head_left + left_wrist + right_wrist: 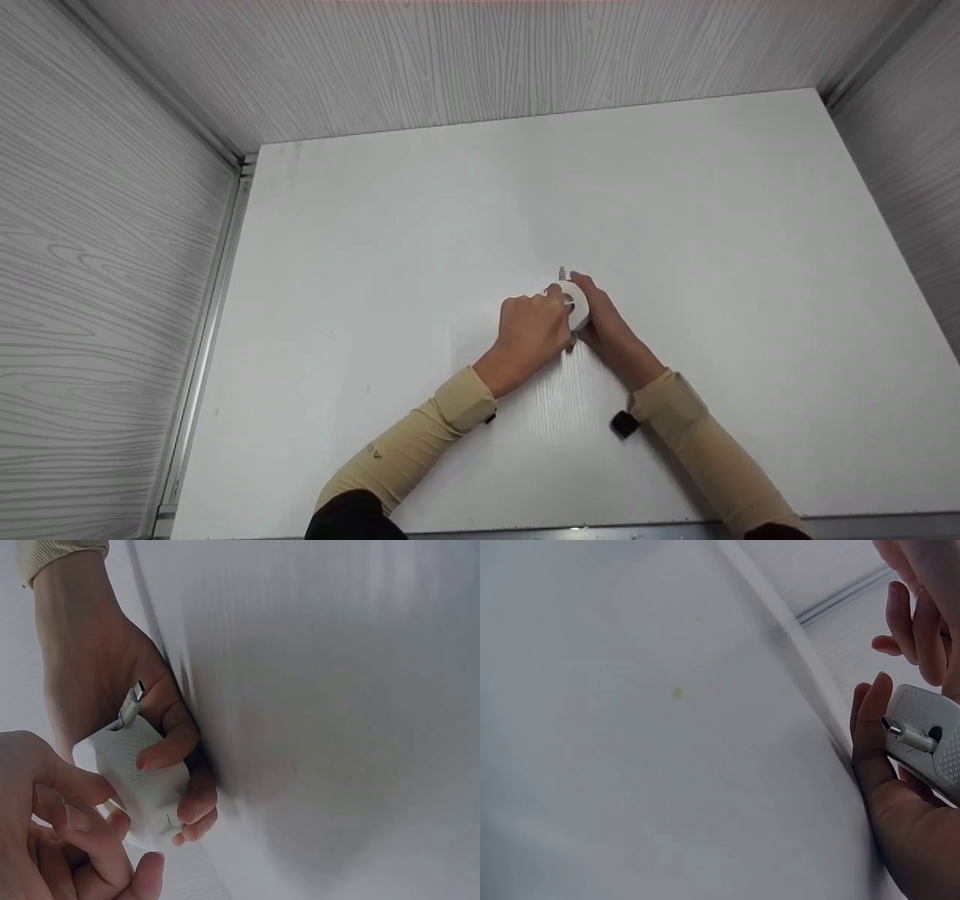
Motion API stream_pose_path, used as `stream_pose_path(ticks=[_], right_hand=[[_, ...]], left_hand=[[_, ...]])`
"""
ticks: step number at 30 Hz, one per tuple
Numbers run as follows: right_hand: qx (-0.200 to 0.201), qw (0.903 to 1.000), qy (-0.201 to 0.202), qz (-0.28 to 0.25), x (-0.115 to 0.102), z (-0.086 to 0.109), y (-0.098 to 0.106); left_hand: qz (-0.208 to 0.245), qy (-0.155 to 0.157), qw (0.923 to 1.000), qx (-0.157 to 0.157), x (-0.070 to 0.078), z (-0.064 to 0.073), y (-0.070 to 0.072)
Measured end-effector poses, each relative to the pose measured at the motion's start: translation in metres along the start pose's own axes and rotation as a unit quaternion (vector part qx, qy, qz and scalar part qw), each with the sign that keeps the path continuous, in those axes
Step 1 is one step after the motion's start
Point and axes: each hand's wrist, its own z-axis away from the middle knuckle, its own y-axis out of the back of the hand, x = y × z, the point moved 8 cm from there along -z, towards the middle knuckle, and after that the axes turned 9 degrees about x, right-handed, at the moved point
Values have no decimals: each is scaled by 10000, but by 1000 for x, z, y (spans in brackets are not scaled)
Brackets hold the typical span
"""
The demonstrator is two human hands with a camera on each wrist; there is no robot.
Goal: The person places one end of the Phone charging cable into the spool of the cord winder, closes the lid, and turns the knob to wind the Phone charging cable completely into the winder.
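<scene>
A white, rounded cable winder (580, 315) with a textured side is between both hands, close above the white table. My right hand (611, 330) grips it from the right, its fingers wrapped around the edge in the left wrist view. My left hand (534, 330) is at its upper face with bent fingers, the foremost ones at the round opening; their exact contact is partly hidden. A silvery USB-C plug (133, 703) sticks out of a slot at the near end. Another metal-tipped plug (562, 274) protrudes from the far end.
The white tabletop (420, 225) spreads around the hands. Wood-grain panels stand along the left (97, 300), back (480, 60) and right sides. A metal rail (570, 533) runs along the front edge. A black wrist camera (624, 424) hangs off the right sleeve.
</scene>
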Motion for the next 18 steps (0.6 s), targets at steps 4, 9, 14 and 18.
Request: stream_pose_path(ticks=[4, 9, 14, 18], right_hand=[[41, 10000, -26, -20, 1, -2, -1], [193, 9998, 1, 102, 2, -2, 3], [291, 9994, -177, -17, 6, -1, 4], [262, 9993, -262, 0, 7, -1, 4]], left_hand=[[9, -1, 9999, 137, 0, 1, 3], [86, -46, 9998, 188, -1, 1, 3], [224, -190, 9994, 176, -4, 2, 2], [644, -226, 9977, 53, -9, 5, 0]])
